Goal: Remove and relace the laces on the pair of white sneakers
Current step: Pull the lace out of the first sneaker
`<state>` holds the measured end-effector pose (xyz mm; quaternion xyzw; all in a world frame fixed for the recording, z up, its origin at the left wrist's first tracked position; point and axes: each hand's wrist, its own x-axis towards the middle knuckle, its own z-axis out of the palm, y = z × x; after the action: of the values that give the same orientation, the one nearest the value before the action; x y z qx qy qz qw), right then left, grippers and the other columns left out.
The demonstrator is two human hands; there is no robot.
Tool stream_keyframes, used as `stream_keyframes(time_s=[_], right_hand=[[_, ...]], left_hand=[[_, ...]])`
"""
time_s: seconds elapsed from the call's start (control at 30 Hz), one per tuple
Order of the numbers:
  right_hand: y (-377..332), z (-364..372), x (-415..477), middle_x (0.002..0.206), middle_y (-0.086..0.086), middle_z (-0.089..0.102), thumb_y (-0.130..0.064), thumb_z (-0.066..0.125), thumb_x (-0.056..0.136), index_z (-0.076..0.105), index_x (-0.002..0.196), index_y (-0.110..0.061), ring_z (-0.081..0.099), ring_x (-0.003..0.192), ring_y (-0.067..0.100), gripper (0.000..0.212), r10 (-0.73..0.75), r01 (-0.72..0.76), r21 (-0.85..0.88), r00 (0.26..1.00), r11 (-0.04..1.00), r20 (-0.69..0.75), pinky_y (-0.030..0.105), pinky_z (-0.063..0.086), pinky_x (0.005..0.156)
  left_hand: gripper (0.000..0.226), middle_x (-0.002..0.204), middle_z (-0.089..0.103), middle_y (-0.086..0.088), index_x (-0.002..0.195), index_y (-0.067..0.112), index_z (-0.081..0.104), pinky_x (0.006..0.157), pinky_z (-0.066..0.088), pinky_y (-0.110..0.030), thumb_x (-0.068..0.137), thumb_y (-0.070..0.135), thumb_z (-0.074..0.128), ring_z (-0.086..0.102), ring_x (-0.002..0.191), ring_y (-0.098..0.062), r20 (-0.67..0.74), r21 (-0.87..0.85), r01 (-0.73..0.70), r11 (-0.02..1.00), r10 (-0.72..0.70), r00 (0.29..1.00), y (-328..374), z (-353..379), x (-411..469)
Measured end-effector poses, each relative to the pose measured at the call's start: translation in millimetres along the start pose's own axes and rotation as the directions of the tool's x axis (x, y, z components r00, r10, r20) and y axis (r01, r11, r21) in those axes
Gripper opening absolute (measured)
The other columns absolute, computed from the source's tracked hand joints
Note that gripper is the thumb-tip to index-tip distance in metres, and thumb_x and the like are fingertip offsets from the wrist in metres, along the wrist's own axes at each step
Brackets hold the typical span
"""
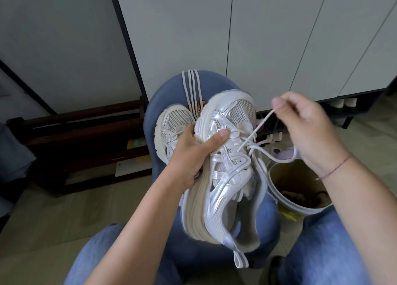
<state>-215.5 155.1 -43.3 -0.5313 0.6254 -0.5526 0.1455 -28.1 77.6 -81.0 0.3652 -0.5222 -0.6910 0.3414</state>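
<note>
One white and silver mesh sneaker (227, 177) is up in the air over the person's lap, toe pointing away, tipped so the chunky sole faces left. The left hand (193, 151) grips it from the sole side, thumb pressed down on the upper right next to the eyelets. The right hand (307, 130) is closed in a pinch on the end of the lace (257, 130), which runs taut from the fingers down to the middle of the lacing. The rest of that lace is loose in the eyelets, with a slack loop hanging out toward the right wrist.

The second sneaker (176, 117) sits on a blue stool (165, 97) just behind the left hand, toe away, with no lace showing over the part I can see. A loose lace (191, 89) is draped over the far edge of the stool in several parallel strands, right beside it.

As for writing, I can't read a brand or logo on either shoe. There's a small orange-brown print (196, 108) on the stool seat between the shoes, mostly covered. A yellow thing (134, 144) sits low on the dark wooden rack (75, 134) at left, its label too blurry to read.

Also in view are a thin red string bracelet (335, 168) on the right wrist, blue jeans (335, 241), a pale bin (279, 198) with rubbish by the right knee, and a white cabinet (268, 37) behind.
</note>
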Motion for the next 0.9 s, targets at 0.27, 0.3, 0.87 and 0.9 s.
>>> stream_keyframes(time_s=[0.27, 0.3, 0.87, 0.9], right_hand=[[-0.4, 1.0, -2.7, 0.096, -0.001, 0.055, -0.038, 0.061, 0.084, 0.058, 0.089, -0.027, 0.054, 0.091, 0.01, 0.012, -0.103, 0.147, -0.152, 0.959, 0.977, 0.263, 0.021, 0.043, 0.087], [-4.1, 3.8, -5.5, 0.097, -0.005, 0.053, -0.044, 0.061, 0.082, 0.061, 0.09, -0.028, 0.052, 0.096, 0.009, 0.018, -0.138, 0.197, -0.141, 0.929, 0.97, 0.344, 0.017, 0.04, 0.089], [-7.4, -4.3, 3.7, 0.075, -0.004, 0.048, -0.041, 0.053, 0.092, 0.057, 0.082, -0.01, 0.045, 0.067, -0.002, 0.032, -0.19, 0.179, -0.148, 0.98, 0.973, -0.065, 0.009, 0.036, 0.065], [-5.7, -10.6, 6.0, 0.073, -0.005, 0.046, -0.036, 0.054, 0.094, 0.056, 0.084, -0.008, 0.045, 0.062, -0.004, 0.031, -0.138, 0.124, -0.134, 0.985, 0.983, -0.102, 0.008, 0.035, 0.061]], left_hand=[[0.086, 0.11, 0.074, -0.007, 0.126, 0.018, 0.05, 0.094, 0.055, -0.052, 0.054, 0.041, 0.09, 0.073, 0.097, -0.026, -0.026, 0.028, 0.003, 1.0, -0.002, 1.0, -1.7, -2.8, 2.6], [0.084, 0.11, 0.074, -0.007, 0.126, 0.016, 0.05, 0.093, 0.055, -0.052, 0.055, 0.039, 0.088, 0.073, 0.097, -0.026, -0.027, 0.026, -0.003, 1.0, 0.003, 1.0, -2.0, -2.6, 2.8], [0.087, 0.112, 0.074, -0.005, 0.128, 0.02, 0.05, 0.096, 0.052, -0.053, 0.054, 0.042, 0.088, 0.072, 0.099, -0.026, -0.006, 0.013, 0.014, 1.0, -0.013, 1.0, -0.6, -2.7, 2.7], [0.085, 0.11, 0.074, -0.005, 0.128, 0.019, 0.05, 0.095, 0.053, -0.053, 0.055, 0.04, 0.087, 0.073, 0.097, -0.026, -0.006, 0.014, 0.012, 1.0, -0.012, 1.0, -0.5, -3.0, 2.4]])
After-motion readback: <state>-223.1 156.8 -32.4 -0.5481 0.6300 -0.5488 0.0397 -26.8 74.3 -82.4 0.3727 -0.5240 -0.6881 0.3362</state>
